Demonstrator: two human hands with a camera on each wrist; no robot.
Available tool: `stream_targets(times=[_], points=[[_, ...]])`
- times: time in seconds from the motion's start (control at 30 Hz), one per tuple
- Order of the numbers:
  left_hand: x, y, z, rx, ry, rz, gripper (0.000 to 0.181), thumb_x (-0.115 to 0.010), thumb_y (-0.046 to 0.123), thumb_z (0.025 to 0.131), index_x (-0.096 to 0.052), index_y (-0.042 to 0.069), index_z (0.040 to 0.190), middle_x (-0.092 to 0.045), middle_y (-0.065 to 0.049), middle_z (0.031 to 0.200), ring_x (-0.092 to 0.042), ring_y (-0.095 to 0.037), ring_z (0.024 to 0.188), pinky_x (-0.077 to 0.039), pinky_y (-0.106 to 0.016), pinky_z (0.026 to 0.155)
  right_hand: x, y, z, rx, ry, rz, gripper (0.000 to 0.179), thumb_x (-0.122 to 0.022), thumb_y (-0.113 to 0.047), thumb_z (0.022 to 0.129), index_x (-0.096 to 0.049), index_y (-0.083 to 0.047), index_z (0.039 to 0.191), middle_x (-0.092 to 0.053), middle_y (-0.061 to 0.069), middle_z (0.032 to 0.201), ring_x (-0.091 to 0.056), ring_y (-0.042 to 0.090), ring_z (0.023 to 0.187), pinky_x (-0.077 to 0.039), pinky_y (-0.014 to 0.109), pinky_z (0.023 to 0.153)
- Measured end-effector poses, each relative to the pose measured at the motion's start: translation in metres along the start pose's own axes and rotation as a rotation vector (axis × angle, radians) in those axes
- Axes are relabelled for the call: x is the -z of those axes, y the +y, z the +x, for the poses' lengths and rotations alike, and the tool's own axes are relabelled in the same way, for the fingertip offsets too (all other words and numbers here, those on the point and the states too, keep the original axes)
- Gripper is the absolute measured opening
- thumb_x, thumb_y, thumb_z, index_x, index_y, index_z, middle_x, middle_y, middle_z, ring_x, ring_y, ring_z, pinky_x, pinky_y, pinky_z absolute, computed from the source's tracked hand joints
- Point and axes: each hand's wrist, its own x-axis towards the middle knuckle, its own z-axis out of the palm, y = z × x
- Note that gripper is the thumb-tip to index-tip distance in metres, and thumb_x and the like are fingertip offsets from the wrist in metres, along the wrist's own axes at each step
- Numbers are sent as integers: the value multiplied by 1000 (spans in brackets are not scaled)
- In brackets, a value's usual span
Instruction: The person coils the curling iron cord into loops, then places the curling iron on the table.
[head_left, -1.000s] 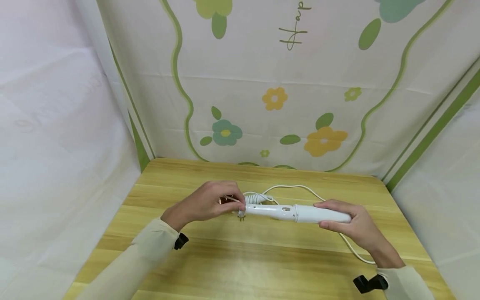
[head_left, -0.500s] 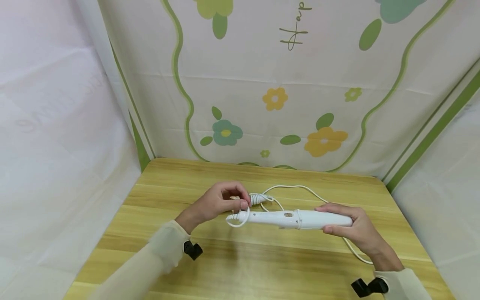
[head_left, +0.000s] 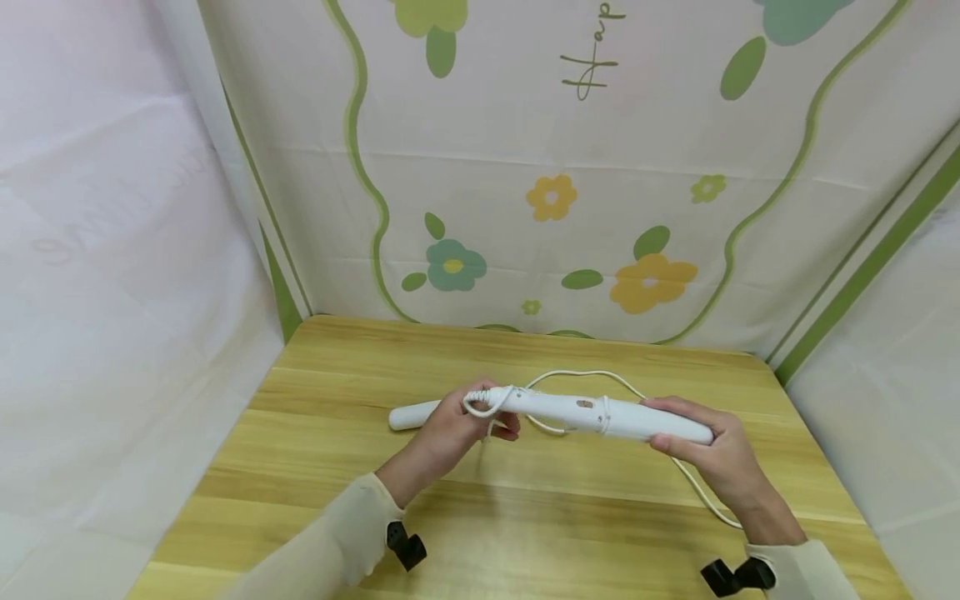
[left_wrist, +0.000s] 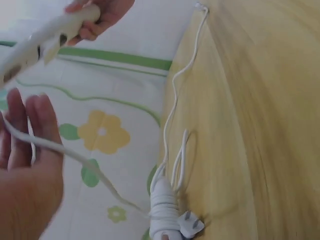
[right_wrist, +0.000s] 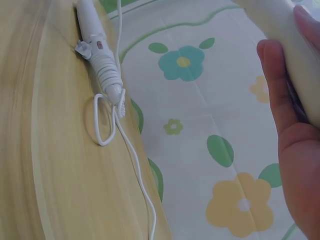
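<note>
My right hand (head_left: pixel 716 446) grips one end of a white hair straightener (head_left: pixel 555 407), which is raised above the table and points left. Its cord (head_left: pixel 487 410) loops back from the handle's end. At that end my left hand (head_left: pixel 446 437) holds the cord, partly underneath the handle; in the left wrist view, the cord crosses its palm. Behind lies a second white straightener (right_wrist: pixel 90 22), its own cord (right_wrist: pixel 107 70) wound around the handle and a plug (left_wrist: pixel 191 224) beside the coils. In the head view, my left hand and the raised straightener hide most of the second one.
A loose white cord (head_left: pixel 581 372) curves over the wooden table (head_left: pixel 480 517) behind the straighteners and passes beneath my right hand to its right side. A flower-printed cloth (head_left: pixel 480 208) rises at the table's back edge, with pale cloth walls (head_left: pixel 112 292) on both sides.
My left hand has moved from the cord end's back side to below it, carrying the cord around. The straightener's left end has risen slightly. My right hand keeps its grip.
</note>
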Motion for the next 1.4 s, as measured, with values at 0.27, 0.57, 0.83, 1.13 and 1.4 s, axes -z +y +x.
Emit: stream_targets(times=[0.27,0.57,0.83,1.13,1.4], points=[[-18,2,-6,-50,109,353,38,-52,24,118,-65,1,144,-79,-17,122,-78,-24,109,-62,-36,99,1,-2,2,-65,152,28,44,-73,23,90,-73,8,131,-82,-5,125,-75,6,97,-63,21,77],[-16,-4,3,-59,31,555,33,-52,24,118,-69,20,145,-82,1,110,-73,-15,121,-54,-40,111,7,-5,7,-83,263,95,43,-71,23,92,-71,11,134,-81,-5,126,-73,7,107,-63,20,83],[-17,2,-2,32,-68,409,37,-51,17,118,-64,10,151,-77,-9,100,-73,-14,94,-63,-34,94,1,-6,10,-105,241,-27,42,-78,16,91,-73,8,132,-81,-8,124,-74,6,99,-63,20,76],[-19,33,-24,-3,63,678,23,-61,22,114,-80,14,125,-79,8,89,-76,-10,82,-62,-28,82,1,-4,7,-98,208,-205,42,-81,11,91,-75,4,132,-80,-15,123,-72,4,98,-61,19,76],[-4,58,-36,-159,113,800,13,-69,24,109,-78,18,102,-69,7,76,-59,-7,63,-49,-24,58,6,-4,2,-115,125,-301,42,-82,7,93,-74,2,134,-77,-21,126,-70,3,99,-61,20,77]])
